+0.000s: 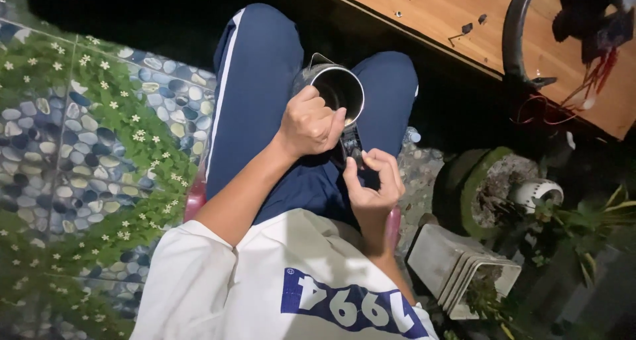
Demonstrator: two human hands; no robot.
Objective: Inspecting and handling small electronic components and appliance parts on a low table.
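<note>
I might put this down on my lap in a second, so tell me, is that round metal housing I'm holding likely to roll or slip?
The round metal housing looks like a hollow cylinder, so on its side it would probably roll off the sloping thighs. Its shiny rim suggests a smooth, slippery surface. The left hand grips its edge; the right hand pinches a small dark part below it.

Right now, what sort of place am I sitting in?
Probably a home patio or garden corner used for tinkering. There's a pebble-patterned tile floor, potted plants and stacked planters, plus a wooden workbench with loose parts and wires.
</note>
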